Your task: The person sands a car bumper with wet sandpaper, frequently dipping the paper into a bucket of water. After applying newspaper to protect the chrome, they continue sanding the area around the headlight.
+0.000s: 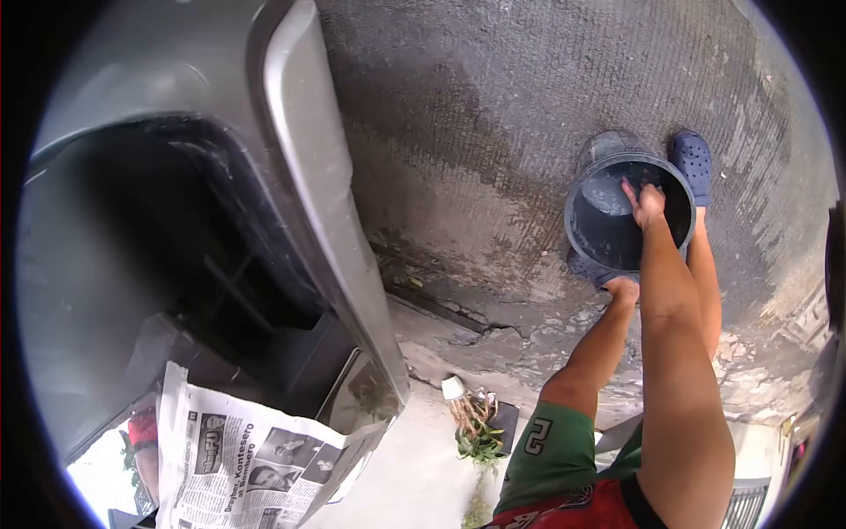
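A dark grey bucket (573,212) stands on the concrete between my feet. My right hand (649,204) reaches down inside its rim, thumb stretched away from the other fingers, which are bent and partly hidden. Beside the hand, a pale bluish round patch (606,194) shows in the bucket. My left hand is out of the picture. A sheet of newspaper (256,467) hangs at the lower left against the grey car (304,132), its print facing me.
My feet wear blue clogs (692,163), one on each side of the bucket. A damp dark area marks the rough concrete (458,176). Along the pale wall (414,476) sits a potted plant (476,423). The car's dark window (176,238) fills the left.
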`<state>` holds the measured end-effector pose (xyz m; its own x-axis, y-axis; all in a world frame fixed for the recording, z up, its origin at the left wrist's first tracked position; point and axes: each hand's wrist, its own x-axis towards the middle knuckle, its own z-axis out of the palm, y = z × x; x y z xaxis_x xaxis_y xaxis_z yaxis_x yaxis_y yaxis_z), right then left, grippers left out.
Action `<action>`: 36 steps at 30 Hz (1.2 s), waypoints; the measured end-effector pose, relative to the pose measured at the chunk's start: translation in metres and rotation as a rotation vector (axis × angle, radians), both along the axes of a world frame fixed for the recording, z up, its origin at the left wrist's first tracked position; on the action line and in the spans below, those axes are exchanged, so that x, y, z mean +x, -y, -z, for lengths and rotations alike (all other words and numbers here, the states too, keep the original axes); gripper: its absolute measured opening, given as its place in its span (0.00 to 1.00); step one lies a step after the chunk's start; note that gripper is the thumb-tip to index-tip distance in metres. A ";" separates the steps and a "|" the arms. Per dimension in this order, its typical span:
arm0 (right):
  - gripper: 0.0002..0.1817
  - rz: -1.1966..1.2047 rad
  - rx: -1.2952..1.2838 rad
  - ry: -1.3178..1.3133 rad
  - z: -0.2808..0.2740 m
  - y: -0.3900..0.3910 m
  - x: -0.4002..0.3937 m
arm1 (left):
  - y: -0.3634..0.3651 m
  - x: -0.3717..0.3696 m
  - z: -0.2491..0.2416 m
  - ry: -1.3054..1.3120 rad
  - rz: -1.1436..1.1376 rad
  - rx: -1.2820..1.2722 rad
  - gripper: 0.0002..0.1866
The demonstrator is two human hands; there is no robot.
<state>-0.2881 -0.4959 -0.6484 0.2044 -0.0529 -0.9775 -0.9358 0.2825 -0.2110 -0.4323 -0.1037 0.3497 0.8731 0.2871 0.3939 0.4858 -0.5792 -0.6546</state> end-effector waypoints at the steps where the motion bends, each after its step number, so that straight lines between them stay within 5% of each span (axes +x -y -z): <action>1: 0.27 0.011 -0.013 -0.026 -0.020 -0.005 0.003 | -0.002 -0.018 -0.020 -0.069 -0.005 0.030 0.30; 3: 0.21 -0.177 0.140 0.105 -0.074 -0.010 -0.007 | 0.000 -0.047 -0.049 -0.134 -0.079 0.072 0.31; 4: 0.21 -0.213 0.126 0.193 -0.116 -0.020 0.000 | 0.002 -0.043 -0.032 0.366 -0.239 -0.121 0.30; 6: 0.21 -0.273 0.209 0.374 -0.243 -0.066 0.003 | 0.005 -0.030 -0.014 0.461 -0.240 -0.196 0.27; 9: 0.24 -0.410 0.428 0.818 -0.432 -0.162 0.021 | -0.009 -0.040 -0.028 0.341 -0.170 -0.233 0.24; 13: 0.30 -0.524 0.472 1.590 -0.557 -0.265 0.036 | -0.021 0.029 -0.079 0.228 -0.262 -0.322 0.25; 16: 0.36 -0.536 0.542 1.631 -0.567 -0.288 -0.014 | -0.072 0.083 -0.076 0.163 0.088 -0.152 0.26; 19: 0.37 -0.684 0.460 1.669 -0.572 -0.284 -0.014 | -0.103 0.098 -0.063 0.150 0.196 -0.077 0.27; 21: 0.39 -0.664 0.514 1.665 -0.589 -0.290 0.003 | -0.102 0.090 -0.072 0.239 0.209 -0.224 0.26; 24: 0.42 -0.674 0.633 1.587 -0.576 -0.281 -0.020 | -0.103 0.096 -0.074 0.050 0.120 -0.096 0.27; 31: 0.42 -0.603 0.685 1.436 -0.602 -0.272 -0.027 | -0.093 0.107 -0.047 0.271 0.083 -0.477 0.31; 36: 0.40 -0.563 0.708 1.426 -0.615 -0.269 -0.027 | -0.096 0.106 -0.056 0.141 0.099 -0.367 0.32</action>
<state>-0.3147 -0.2265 -0.0338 0.7213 0.6655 0.1918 -0.1346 0.4063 -0.9038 -0.3262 -0.0075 0.4057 0.8484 0.3479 0.3990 0.4860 -0.8106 -0.3267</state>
